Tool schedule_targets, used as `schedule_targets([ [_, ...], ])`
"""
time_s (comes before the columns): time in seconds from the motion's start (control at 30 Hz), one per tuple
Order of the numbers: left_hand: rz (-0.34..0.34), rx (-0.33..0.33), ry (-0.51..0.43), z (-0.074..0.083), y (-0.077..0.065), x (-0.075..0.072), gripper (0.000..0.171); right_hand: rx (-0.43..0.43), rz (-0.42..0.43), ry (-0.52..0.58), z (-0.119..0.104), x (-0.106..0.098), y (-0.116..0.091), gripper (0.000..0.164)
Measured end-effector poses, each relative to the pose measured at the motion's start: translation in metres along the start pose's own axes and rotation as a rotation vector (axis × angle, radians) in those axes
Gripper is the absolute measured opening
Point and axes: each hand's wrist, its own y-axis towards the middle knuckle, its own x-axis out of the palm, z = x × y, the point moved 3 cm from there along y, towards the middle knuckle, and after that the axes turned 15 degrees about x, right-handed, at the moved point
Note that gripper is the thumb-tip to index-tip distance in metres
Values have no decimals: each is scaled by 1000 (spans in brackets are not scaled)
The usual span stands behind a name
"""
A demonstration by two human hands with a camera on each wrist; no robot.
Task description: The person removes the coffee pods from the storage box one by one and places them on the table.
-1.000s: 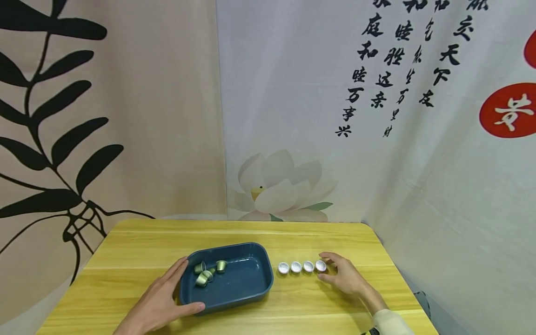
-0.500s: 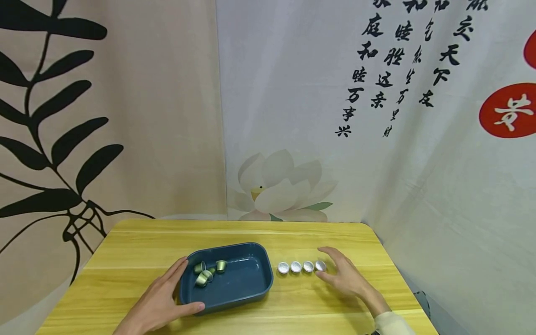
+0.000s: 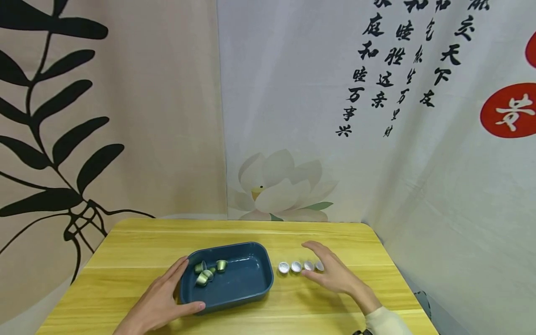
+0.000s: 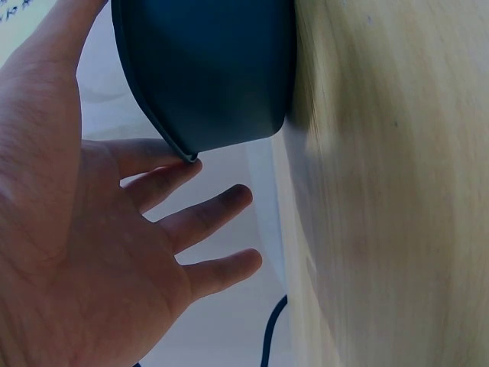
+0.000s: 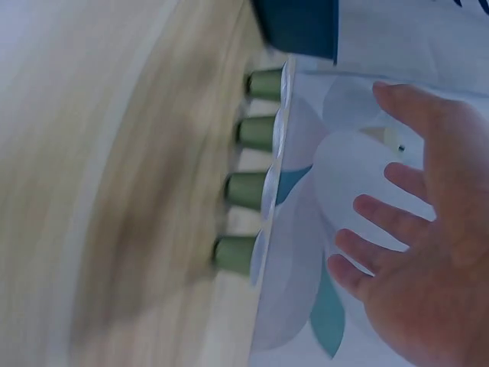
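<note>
A dark blue rectangular tray [image 3: 240, 281] lies on the table. My left hand [image 3: 161, 295] spans its left end, thumb at the near edge and fingertips at the far left corner. In the left wrist view the fingers [image 4: 206, 222] are spread and fairly straight. Several green coffee capsules [image 3: 221, 265] lie jumbled in the tray's left part. Right of the tray, more capsules [image 5: 256, 131] stand in a row, silver lids up. Over the row's right end hovers my right hand [image 3: 335, 274], holding nothing, its thumb and fingers apart. It partly hides the rightmost capsule.
The yellow wooden table [image 3: 167, 232] has its far edge against a hanging cloth backdrop [image 3: 289, 116] with printed writing and a flower. Another cloth hangs along the right side. A dark cable [image 4: 271, 329] shows beyond the table edge in the left wrist view.
My right hand has left the rightmost capsule, its fingers spreading, and moved left over the row. The left hand, tray and capsules have stayed in place.
</note>
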Motion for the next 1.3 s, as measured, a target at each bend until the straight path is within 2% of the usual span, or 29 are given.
schedule_targets([
  [0.23, 0, 0, -7, 0, 0, 0, 136, -77, -36, -21, -32, 6, 6, 76],
  [0.57, 6, 1, -7, 1, 0, 1, 136, -137, -90, -54, -68, 20, 14, 76],
  [0.97, 3, -3, -18, 1, 0, 0, 137, -192, -187, -90, -97, 43, 26, 72],
  [1.3, -4, -7, -18, 0, 0, 0, 137, -247, -205, -135, -118, 58, 37, 70],
])
